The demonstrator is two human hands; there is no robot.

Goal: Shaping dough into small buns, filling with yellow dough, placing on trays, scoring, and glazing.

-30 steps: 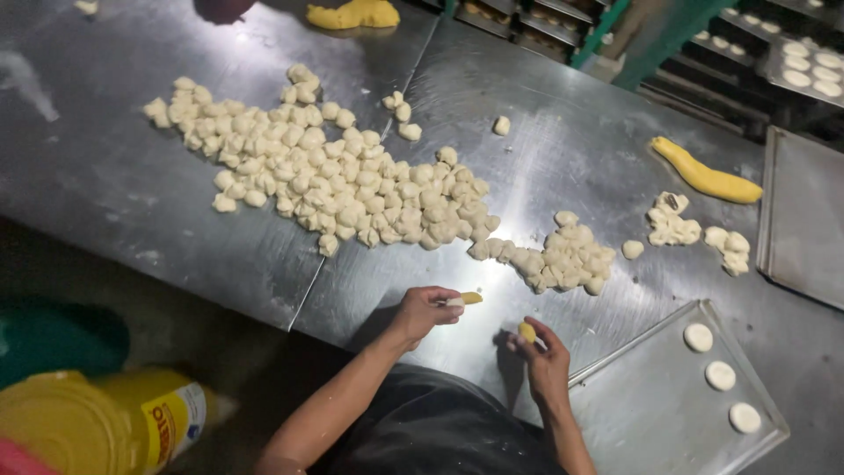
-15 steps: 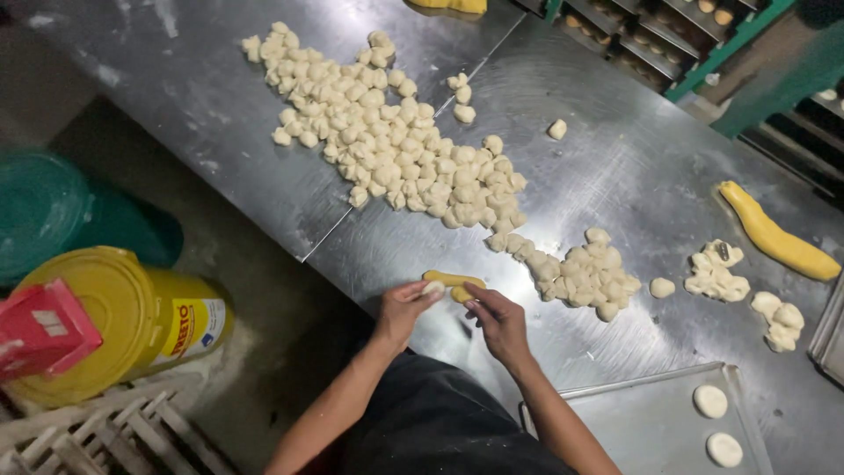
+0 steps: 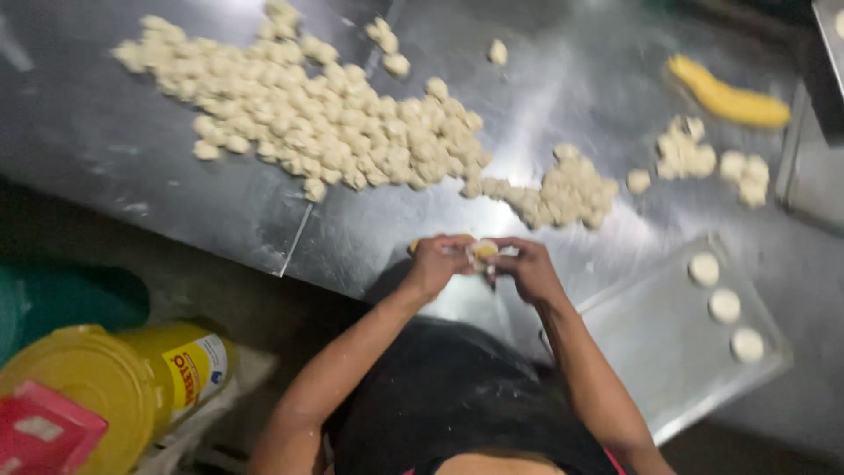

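Note:
My left hand (image 3: 437, 262) and my right hand (image 3: 527, 266) meet over the front edge of the steel table (image 3: 176, 193). Together they pinch a small pale dough piece (image 3: 482, 251) with a yellowish spot on it. A big heap of small dough pieces (image 3: 334, 123) lies across the table beyond my hands. A smaller clump of dough pieces (image 3: 567, 193) sits just past my right hand. To my right lies a metal baking tray (image 3: 659, 352) with three round dough discs (image 3: 725, 305) in a row.
A long yellow lump (image 3: 728, 100) lies at the far right of the table, with more dough bits (image 3: 712, 163) in front of it. Another tray edge (image 3: 813, 167) shows at the right. A yellow tub (image 3: 114, 387) and a green container (image 3: 61, 303) stand on the floor at left.
The view has shifted left and blurred. My hands have come fully together and lifted the dough piece off the table; a second ago they were apart.

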